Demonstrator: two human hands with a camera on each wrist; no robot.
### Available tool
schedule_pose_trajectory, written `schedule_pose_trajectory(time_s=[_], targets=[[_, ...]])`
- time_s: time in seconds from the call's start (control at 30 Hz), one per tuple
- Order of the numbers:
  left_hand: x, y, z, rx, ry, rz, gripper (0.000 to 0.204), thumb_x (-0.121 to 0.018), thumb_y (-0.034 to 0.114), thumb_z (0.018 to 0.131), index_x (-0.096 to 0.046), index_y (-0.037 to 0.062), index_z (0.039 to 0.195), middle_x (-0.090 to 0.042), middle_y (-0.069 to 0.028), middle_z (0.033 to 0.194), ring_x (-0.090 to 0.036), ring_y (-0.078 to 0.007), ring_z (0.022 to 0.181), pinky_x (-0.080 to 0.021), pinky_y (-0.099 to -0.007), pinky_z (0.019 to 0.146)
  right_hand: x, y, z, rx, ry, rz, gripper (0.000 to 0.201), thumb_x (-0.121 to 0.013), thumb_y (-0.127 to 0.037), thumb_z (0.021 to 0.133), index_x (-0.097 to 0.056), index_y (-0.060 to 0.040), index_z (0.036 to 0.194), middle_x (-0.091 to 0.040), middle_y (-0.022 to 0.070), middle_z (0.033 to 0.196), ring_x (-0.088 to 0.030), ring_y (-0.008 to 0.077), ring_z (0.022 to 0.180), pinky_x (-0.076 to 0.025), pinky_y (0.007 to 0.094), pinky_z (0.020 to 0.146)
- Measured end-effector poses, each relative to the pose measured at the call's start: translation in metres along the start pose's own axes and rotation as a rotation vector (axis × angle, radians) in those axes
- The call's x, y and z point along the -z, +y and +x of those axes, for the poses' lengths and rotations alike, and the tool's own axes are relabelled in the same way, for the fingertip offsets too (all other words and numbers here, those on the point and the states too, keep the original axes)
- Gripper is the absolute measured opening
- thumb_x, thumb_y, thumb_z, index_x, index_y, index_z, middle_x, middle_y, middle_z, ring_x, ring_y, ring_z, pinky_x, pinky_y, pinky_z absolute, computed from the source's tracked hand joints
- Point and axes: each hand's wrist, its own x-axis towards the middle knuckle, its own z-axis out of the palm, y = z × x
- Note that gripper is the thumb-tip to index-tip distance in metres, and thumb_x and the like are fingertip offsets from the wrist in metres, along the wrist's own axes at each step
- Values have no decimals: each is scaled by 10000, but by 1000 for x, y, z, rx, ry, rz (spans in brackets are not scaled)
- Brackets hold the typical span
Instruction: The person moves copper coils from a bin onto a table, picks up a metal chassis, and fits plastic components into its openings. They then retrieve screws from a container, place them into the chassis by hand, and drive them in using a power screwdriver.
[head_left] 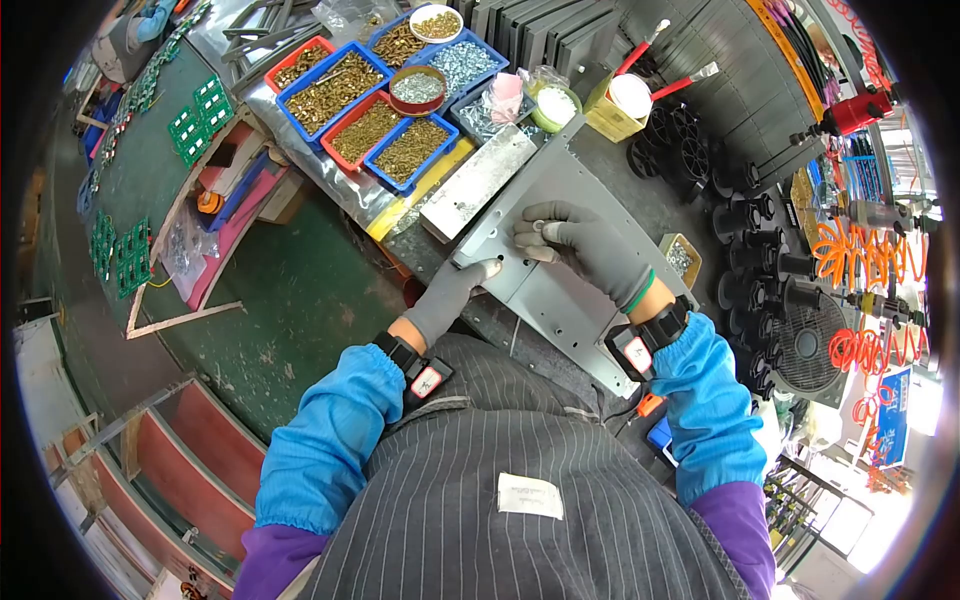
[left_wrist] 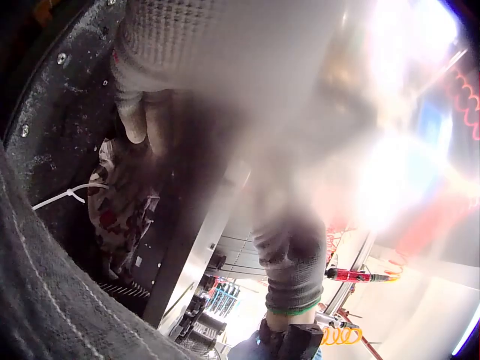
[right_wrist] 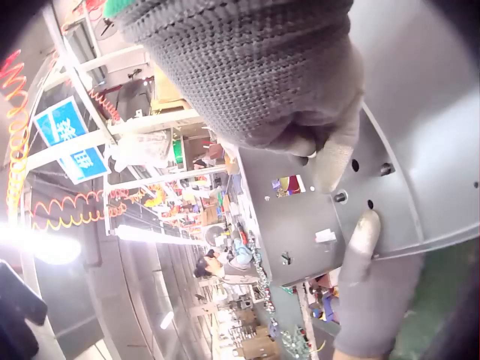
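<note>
A grey sheet-metal panel [head_left: 560, 290] with bent edges and several small holes lies slanted in front of the person. The gloved left hand [head_left: 450, 298] grips its near left edge, thumb [right_wrist: 364, 238] on top beside a hole and the other fingers [left_wrist: 133, 120] underneath. Above the panel is the gloved right hand [head_left: 585, 245], its fingers curled and the thumb drawn in. One of its fingertips [right_wrist: 334, 165] comes close to a small metal stud [right_wrist: 341, 197] on the panel. I cannot tell whether something small is held between these fingers.
Blue bins [head_left: 335, 92] and red bins [head_left: 362, 134] of small fasteners stand at the back left. A pale metal block [head_left: 480, 182] lies beyond the panel. Behind are a yellow box [head_left: 612, 112] with brushes and black spools [head_left: 685, 145]; a red power driver [head_left: 858, 112] hangs at right.
</note>
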Motion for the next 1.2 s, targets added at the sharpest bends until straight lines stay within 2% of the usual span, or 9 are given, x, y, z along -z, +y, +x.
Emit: schedule_pose_trajectory(time_s=[0.27, 0.33, 0.37, 0.43, 0.73, 0.9, 0.97, 1.03, 1.2], targets=[[1, -3, 2, -25, -13, -35, 502, -719, 264, 915, -551, 45, 1335, -639, -53, 1237, -609, -173, 1137, -486, -357, 1001, 1, 6, -11, 15, 145, -562, 234, -551, -29, 969, -661, 29, 1167, -695, 115, 1061, -705, 186, 913, -578, 281, 735], [1, -3, 2, -21, -12, -45, 512, -728, 267, 908, -547, 49, 1334, -634, -54, 1240, -606, -173, 1140, -479, -358, 1008, 5, 13, -11, 11, 109, -773, 198, -615, -109, 949, -715, -52, 1110, -701, 18, 975, -619, 85, 784, -509, 247, 660], [1, -3, 2, -21, -12, -45, 512, -728, 267, 908, -547, 49, 1334, -634, -54, 1240, -606, -173, 1140, -479, -358, 1008, 6, 15, -10, 11, 109, -772, 198, -615, -109, 949, -715, -52, 1110, -701, 18, 975, -619, 85, 784, -509, 247, 660], [1, -1, 2, -7, -17, -29, 516, -734, 275, 903, -547, 56, 1331, -629, -46, 1235, -601, -168, 1137, -466, -350, 1014, 5, 22, -8, 248, 112, -945, 150, -678, -93, 859, -725, -36, 989, -709, 68, 903, -657, 172, 758, -538, 331, 707], [-1, 0, -1, 16, 42, 15, 513, -733, 305, 903, -558, 50, 1312, -631, -37, 1205, -593, -148, 1091, -457, -302, 980, -1, 8, -11, 128, 285, -1116, 220, -723, -192, 832, -687, -48, 995, -680, 94, 855, -652, 216, 788, -528, 349, 729], [-16, 21, -18, 52, 107, 151, 483, -711, 346, 920, -609, 35, 1275, -641, -31, 1157, -587, -110, 976, -464, -286, 856, 55, -16, -52, 396, 423, -1098, 204, -706, -182, 861, -678, -46, 1010, -690, 86, 850, -653, 195, 762, -530, 341, 725], [-10, 6, -11, -19, 109, 144, 486, -687, 362, 939, -606, 43, 1296, -638, -31, 1169, -578, -116, 984, -456, -288, 853, 85, -39, -87, 292, 520, -945, 201, -692, -171, 876, -678, -36, 1023, -691, 77, 823, -643, 168, 735, -524, 320, 707], [-7, -2, -6, -5, 98, 40, 434, -706, 294, 930, -603, 63, 1283, -651, -24, 1205, -616, -134, 1093, -483, -293, 917, 135, -51, -121, 371, 629, -1059, 205, -671, -142, 884, -676, -2, 1033, -689, 66, 818, -626, 127, 745, -515, 297, 706], [-10, -12, -2, -25, 139, 50, 496, -657, 289, 968, -494, 70, 1383, -598, -60, 1309, -619, -188, 1155, -536, -390, 924, 241, -51, -189, 156, 769, -1047, 224, -653, -158, 889, -688, -5, 1048, -695, 74, 814, -644, 140, 755, -524, 311, 718]])
